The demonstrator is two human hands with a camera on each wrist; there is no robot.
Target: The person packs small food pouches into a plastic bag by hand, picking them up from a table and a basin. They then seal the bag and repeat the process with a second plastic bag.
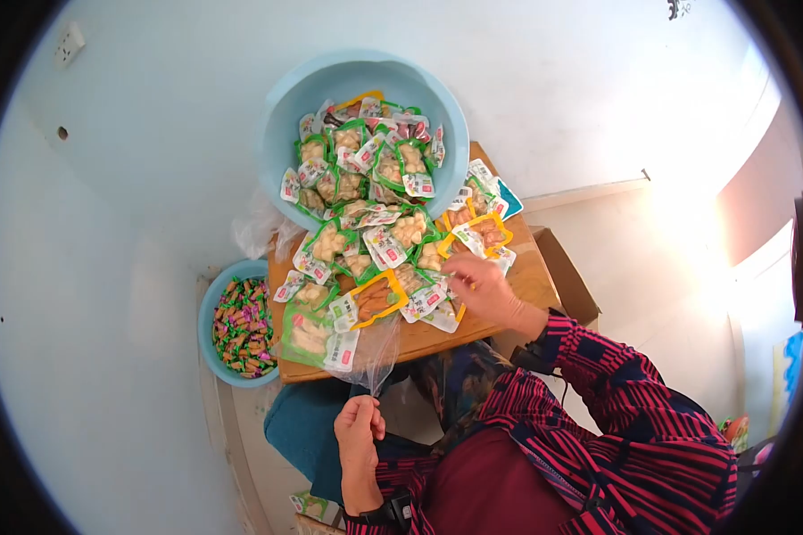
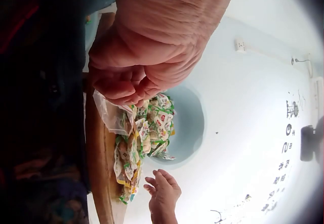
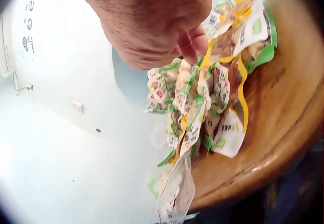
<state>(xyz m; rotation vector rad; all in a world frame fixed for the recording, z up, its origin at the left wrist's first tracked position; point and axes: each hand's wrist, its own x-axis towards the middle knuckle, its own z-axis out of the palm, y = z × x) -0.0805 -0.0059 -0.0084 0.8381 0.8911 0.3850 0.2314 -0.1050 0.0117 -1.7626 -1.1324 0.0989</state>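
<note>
My left hand [image 1: 357, 435] pinches the edge of a clear plastic bag [image 1: 379, 352] at the table's front edge. Inside the bag lies a green-edged snack packet [image 1: 309, 333]. My right hand [image 1: 489, 296] is over the right side of the packet pile, its fingers loosely bent with nothing between them. Close to its fingertips are a yellow-edged packet [image 1: 488, 234] and several green-edged packets [image 1: 410, 229] with pale pieces inside. Another yellow-edged packet [image 1: 376, 300] lies at the front of the pile. In the right wrist view, the bag [image 3: 177, 191] hangs at the near side.
A large blue basin [image 1: 281, 98] full of packets tilts toward me on the wooden table [image 1: 533, 267]. A smaller blue basin [image 1: 207, 334] of small wrapped pieces stands lower left. A cardboard box [image 1: 567, 281] sits right of the table. The wall [image 1: 152, 178] rises behind.
</note>
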